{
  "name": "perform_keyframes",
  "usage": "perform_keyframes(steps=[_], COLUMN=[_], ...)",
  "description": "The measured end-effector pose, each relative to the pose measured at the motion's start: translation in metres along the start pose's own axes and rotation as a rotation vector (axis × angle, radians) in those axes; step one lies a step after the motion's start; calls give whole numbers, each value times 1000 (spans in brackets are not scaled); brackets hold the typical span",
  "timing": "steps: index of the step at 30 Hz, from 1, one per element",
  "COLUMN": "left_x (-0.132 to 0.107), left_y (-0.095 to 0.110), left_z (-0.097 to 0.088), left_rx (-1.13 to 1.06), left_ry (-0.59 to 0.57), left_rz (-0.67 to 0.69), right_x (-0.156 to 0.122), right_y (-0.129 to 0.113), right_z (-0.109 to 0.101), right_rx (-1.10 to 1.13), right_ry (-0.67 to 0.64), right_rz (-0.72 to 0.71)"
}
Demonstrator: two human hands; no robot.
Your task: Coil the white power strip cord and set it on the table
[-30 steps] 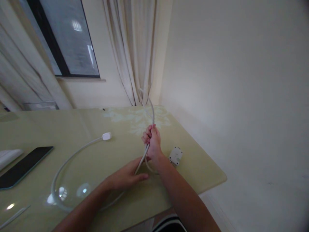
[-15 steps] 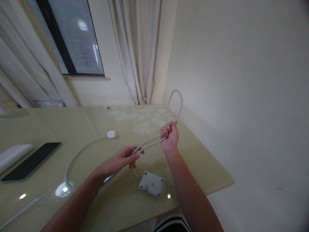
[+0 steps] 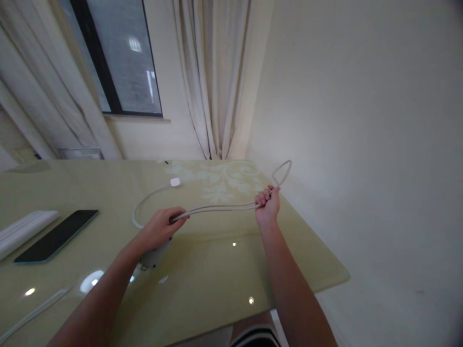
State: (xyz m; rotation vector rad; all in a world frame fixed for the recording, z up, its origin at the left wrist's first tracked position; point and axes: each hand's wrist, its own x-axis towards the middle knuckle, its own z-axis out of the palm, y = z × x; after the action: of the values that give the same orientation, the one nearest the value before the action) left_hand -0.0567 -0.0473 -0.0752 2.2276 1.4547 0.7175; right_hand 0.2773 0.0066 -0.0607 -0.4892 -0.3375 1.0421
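A white cable (image 3: pixel 220 208), doubled over, stretches between my two hands above the pale green table (image 3: pixel 217 270). My right hand (image 3: pixel 268 208) is a fist round the folded end, and a small loop (image 3: pixel 282 172) sticks out past it. My left hand (image 3: pixel 161 227) is closed on the two strands at the other side. From there the cable curves across the table to a white plug (image 3: pixel 175 182). A white block (image 3: pixel 155 255) on the cable lies just under my left wrist, partly hidden.
A dark tablet or phone (image 3: pixel 58 235) lies flat at the left, with a white object (image 3: pixel 25 230) beside it. A thin white stick (image 3: pixel 32 313) lies near the front left edge. Curtains (image 3: pixel 213 77) and a window (image 3: pixel 123 58) stand behind; a bare wall is at the right.
My hands have drawn apart, pulling the doubled cable out long and level. The loop past my right fist has shrunk. The plug has slid nearer, and the white block moved left under my left wrist.
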Motion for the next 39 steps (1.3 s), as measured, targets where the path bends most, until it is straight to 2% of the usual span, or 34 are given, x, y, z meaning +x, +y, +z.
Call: perform_keyframes(steps=[3,6,11,13,15,19,21,25,27,31,34,37,39], left_x=[-2,-4,-12,-15,-15,-10,-6,-2,-1,3,4,5,3], left_y=[-14,-29,-45,-46,-46,-47,-49,-55,-59,-69,-70,-56,-40], left_z=[-10,-20,-26,-22,-16,-3,5,17,19,12,8,11,18], left_rx=[104,211,423,481,494,451,412,352,318,241,231,229,209], left_ry=[65,242,598,672,662,556,450,143,98,149,245,368,439], left_rz=[-68,-152,-35,-9,8,24,27,88,91,9,-69,-117,-81], right_x=[8,16,23,24,24,28,31,35,35,37,40,41,40], right_y=[-4,-10,-14,-12,-9,-2,3,16,23,28,31,36,40], right_z=[-5,-10,-19,-21,-23,-28,-31,-37,-39,-45,-49,-52,-55], right_rx=[-5,-33,-46,-62,-88,-177,-282,-429,-458,-529,-607,-713,-802], right_ry=[32,50,87,99,106,140,161,203,214,246,263,246,231], right_rz=[-21,-74,-63,-35,-17,-21,-35,-50,-54,-57,-72,-101,-124])
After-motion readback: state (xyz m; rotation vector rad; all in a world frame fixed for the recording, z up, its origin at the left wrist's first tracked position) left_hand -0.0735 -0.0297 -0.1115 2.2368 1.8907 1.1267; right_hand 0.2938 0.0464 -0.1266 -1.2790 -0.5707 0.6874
